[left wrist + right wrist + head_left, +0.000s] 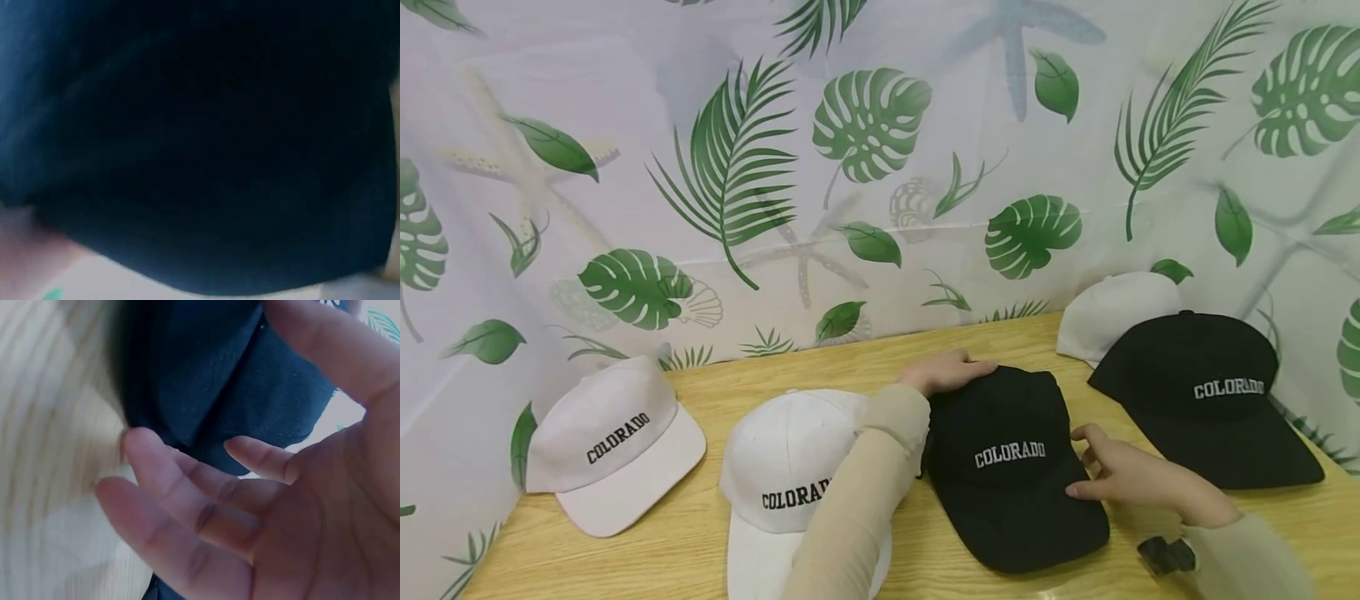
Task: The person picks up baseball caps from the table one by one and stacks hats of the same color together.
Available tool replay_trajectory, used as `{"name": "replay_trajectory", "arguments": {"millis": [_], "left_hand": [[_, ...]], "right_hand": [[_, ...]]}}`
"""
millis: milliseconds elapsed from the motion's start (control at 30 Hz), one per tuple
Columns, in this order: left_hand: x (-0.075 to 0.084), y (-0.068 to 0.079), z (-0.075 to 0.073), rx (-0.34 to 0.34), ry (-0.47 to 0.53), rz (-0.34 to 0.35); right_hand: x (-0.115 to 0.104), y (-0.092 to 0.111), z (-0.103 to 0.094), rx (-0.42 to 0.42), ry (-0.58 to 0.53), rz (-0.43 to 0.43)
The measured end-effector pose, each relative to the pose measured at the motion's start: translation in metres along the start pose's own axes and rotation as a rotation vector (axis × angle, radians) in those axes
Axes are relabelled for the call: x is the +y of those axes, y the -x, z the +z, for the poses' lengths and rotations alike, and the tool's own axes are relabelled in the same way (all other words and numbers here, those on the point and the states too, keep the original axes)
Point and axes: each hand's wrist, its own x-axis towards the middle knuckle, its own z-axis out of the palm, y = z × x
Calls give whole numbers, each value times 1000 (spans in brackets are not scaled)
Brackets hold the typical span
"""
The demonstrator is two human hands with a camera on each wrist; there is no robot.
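A black baseball cap [1000, 417] with white COLORADO lettering is at the middle right of the table in the head view, its brim toward me. My left hand [946, 372] holds it at the back of the crown; some of the fingers are hidden behind the cap. In the left wrist view the dark cap [212, 144] fills nearly everything, with a blurred bit of the hand [31, 256] at lower left. Beside the cap's right edge is my right hand [1127, 475], thumb near the brim. The right wrist view shows that hand's [300, 506] fingers loosely bent and spread.
Left of the black cap stands a white COLORADO cap [790, 450], partly behind my left sleeve. A paler cap [617, 433] sits at the far left. To the right, another black cap [1195, 375] overlaps a white one [1112, 304]. Leaf-patterned cloth [865, 250] backs the wooden table [692, 533].
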Motion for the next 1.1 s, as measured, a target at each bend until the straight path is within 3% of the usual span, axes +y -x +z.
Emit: {"name": "replay_trajectory", "arguments": {"millis": [133, 333, 567, 833, 967, 1100], "left_hand": [[2, -7, 7, 16, 52, 42], [-1, -15, 15, 64, 10, 94], [3, -9, 17, 112, 41, 75], [4, -4, 16, 164, 63, 79], [3, -1, 12, 122, 44, 51], [-3, -3, -1, 25, -64, -4]], "right_hand": [[1, 0, 3, -15, -36, -66], [-2, 0, 6, -70, -131, -73], [-5, 1, 9, -85, -47, -175], [-8, 1, 6, -124, -49, -176], [-7, 2, 0, -126, -70, -169], [-7, 3, -11, 24, 41, -158]]}}
